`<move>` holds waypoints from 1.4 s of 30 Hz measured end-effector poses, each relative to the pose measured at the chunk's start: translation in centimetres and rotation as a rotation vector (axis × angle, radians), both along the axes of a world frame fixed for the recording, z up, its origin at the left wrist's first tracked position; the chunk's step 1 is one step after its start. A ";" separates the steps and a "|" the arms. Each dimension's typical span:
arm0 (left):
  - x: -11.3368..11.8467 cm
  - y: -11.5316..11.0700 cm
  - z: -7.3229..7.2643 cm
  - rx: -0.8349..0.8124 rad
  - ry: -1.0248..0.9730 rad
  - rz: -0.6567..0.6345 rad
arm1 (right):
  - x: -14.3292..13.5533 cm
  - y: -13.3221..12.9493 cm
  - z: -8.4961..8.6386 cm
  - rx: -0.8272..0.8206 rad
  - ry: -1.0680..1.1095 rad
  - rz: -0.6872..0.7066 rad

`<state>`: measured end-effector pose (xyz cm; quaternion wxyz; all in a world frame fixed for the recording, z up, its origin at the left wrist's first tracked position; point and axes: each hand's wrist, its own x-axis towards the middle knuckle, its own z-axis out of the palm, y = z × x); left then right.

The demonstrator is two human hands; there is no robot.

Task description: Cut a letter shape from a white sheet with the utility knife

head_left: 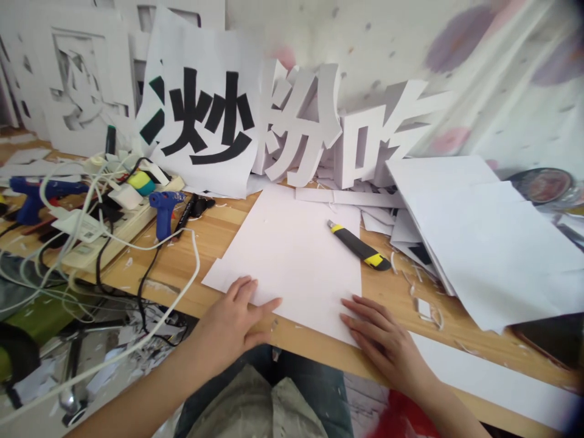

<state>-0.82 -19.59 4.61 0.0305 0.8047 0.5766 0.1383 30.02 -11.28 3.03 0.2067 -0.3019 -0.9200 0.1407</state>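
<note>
A white sheet (292,255) lies flat on the wooden table in front of me. My left hand (244,313) rests at its near left edge, fingers apart, holding nothing. At the near right corner, my right hand (381,337) touches the sheet with outstretched fingers and is also free of any object. A black and yellow utility knife (358,245) lies across the sheet's right side, away from both hands. A narrow white strip (333,196) crosses the sheet's far edge.
Cut-out white characters (303,125) stand at the back beside a paper with black characters (210,115). Left are a blue glue gun (164,210), a power strip (123,228) and tangled cables. Stacked white sheets (488,237) lie right, with scraps and a long strip (493,380) nearby.
</note>
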 end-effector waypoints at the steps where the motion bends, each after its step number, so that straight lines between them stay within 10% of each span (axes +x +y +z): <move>1: 0.2 -0.1 -0.1 0.004 0.008 0.008 | 0.0 0.0 0.0 0.006 0.003 0.002; 32: 2.4 -0.1 -0.3 0.078 0.180 -0.040 | -1.0 0.2 1.7 0.100 -0.123 0.040; 42: 2.0 -0.3 -0.7 0.047 0.089 -0.027 | -1.9 10.6 2.4 0.227 -0.217 -0.420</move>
